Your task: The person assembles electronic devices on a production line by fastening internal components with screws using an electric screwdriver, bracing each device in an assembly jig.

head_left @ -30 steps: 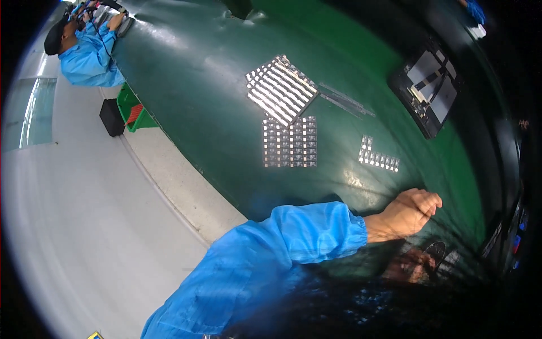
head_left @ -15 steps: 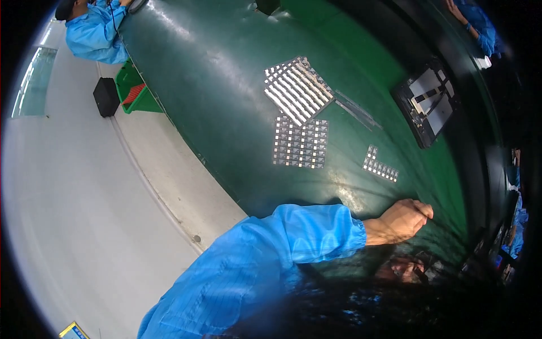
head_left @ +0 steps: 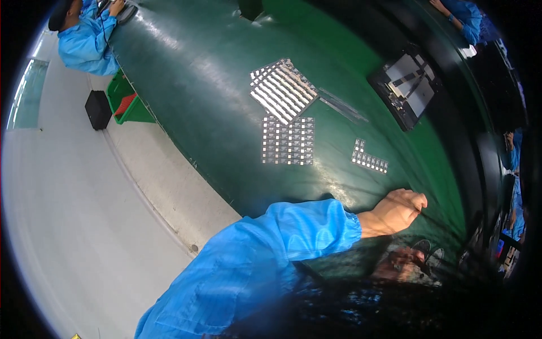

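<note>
My left hand point(head_left: 392, 213), in a blue sleeve, is curled into a fist above the green tabletop. Its fingertips are hidden, and I cannot make out whether anything is inside. Nearest to it is a small L-shaped piece of black panel with white squares point(head_left: 370, 157), apart from the hand. Farther off is a black sheet with rows of white squares point(head_left: 288, 144). Its far edge is overlapped by a tilted pile of white-striped black sheets point(head_left: 284, 93). My right hand is not in view; dark strands and blur cover the lower part of the picture.
Thin dark strips point(head_left: 341, 105) lie right of the pile. A black-framed unit with grey panels point(head_left: 407, 87) stands farther right. A green bin point(head_left: 134, 107) and a black box point(head_left: 98, 110) are beyond the table's left edge. A co-worker in blue point(head_left: 84, 48) sits at far left.
The whole view has shifted, so the sheets, the framed unit and the bin sit farther left in the picture. My left hand stays a fist, slightly higher in the picture.
</note>
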Demonstrator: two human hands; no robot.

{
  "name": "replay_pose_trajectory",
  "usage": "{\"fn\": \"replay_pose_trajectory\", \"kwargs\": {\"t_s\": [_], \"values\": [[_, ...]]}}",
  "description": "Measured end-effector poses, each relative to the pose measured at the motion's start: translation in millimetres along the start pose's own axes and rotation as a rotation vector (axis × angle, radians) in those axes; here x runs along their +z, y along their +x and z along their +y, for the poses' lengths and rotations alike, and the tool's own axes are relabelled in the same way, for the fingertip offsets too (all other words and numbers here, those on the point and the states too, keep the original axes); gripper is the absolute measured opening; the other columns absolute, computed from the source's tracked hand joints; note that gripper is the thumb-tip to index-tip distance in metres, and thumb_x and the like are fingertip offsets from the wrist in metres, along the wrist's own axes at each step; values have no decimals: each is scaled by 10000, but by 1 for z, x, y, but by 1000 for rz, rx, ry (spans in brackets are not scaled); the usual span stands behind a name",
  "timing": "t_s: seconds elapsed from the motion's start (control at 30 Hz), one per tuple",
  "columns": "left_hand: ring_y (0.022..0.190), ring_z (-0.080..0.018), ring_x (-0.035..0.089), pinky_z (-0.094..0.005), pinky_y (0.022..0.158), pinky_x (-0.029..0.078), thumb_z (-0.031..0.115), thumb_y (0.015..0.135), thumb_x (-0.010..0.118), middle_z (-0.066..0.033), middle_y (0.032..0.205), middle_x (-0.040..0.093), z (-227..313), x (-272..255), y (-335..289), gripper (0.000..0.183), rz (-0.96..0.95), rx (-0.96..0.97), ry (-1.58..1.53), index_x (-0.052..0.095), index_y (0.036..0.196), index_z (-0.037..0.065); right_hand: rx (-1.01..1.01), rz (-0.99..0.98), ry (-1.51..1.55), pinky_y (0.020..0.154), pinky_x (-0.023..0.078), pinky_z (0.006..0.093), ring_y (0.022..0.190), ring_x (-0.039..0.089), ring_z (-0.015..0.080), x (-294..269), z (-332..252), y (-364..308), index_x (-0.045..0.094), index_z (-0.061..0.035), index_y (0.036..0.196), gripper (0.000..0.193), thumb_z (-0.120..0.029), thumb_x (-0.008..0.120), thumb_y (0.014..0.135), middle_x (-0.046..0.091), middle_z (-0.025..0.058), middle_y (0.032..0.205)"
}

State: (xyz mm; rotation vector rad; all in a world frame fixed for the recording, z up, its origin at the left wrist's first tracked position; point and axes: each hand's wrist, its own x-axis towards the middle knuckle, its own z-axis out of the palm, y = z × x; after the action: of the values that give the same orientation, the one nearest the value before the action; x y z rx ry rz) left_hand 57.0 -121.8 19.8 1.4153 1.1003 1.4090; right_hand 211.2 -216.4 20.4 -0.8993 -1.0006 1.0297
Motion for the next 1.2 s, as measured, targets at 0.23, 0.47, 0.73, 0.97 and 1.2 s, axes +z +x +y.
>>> {"fn": "replay_pose_trajectory", "kwargs": {"t_s": [0.23, 0.47, 0.73, 0.97, 1.2], "values": [[873, -304, 628, -427, 798, 479, 65, 853, 580, -91, 885, 676, 0, 11, 3, 149, -34, 60, 185, 591, 1000, 42, 114, 33, -81, 570, 376, 265, 590, 449, 127, 2, -11, 4, 446, -22, 1259, 447, -205, 637, 898, 472, 34, 646], [854, -278, 634, -407, 786, 480, 89, 900, 584, -116, 877, 682, 11, 10, 10, 141, -25, 160, 295, 603, 1028, 33, 9, 63, -63, 554, 350, 249, 626, 439, 108, 32, -42, 12, 459, -16, 1297, 513, -227, 642, 866, 494, 32, 737], [879, -139, 604, -288, 778, 506, 279, 1011, 561, -84, 1028, 626, 140, -28, 64, 379, -463, -22, -1007, 518, 1303, 41, 100, -87, 182, 534, 342, 254, 558, 421, 103, 14, -62, 11, 436, -28, 1301, 652, -324, 738, 806, 461, -4, 692], [782, -180, 550, -460, 939, 402, 851, 684, 524, -23, 854, 568, 210, -90, 34, 837, -1367, -21, -763, 548, 870, 35, 226, -59, 109, 604, 424, 274, 643, 524, 159, 18, -46, 3, 517, -10, 1176, 482, -191, 728, 783, 573, 59, 776], [687, -160, 543, -267, 604, 437, 710, 633, 782, -28, 799, 561, 178, -46, 2, 738, -1526, 132, -898, 570, 857, 40, 149, -171, 122, 562, 383, 290, 585, 487, 155, 11, -48, 11, 520, -9, 1130, 434, -201, 711, 791, 533, 63, 666]]}}
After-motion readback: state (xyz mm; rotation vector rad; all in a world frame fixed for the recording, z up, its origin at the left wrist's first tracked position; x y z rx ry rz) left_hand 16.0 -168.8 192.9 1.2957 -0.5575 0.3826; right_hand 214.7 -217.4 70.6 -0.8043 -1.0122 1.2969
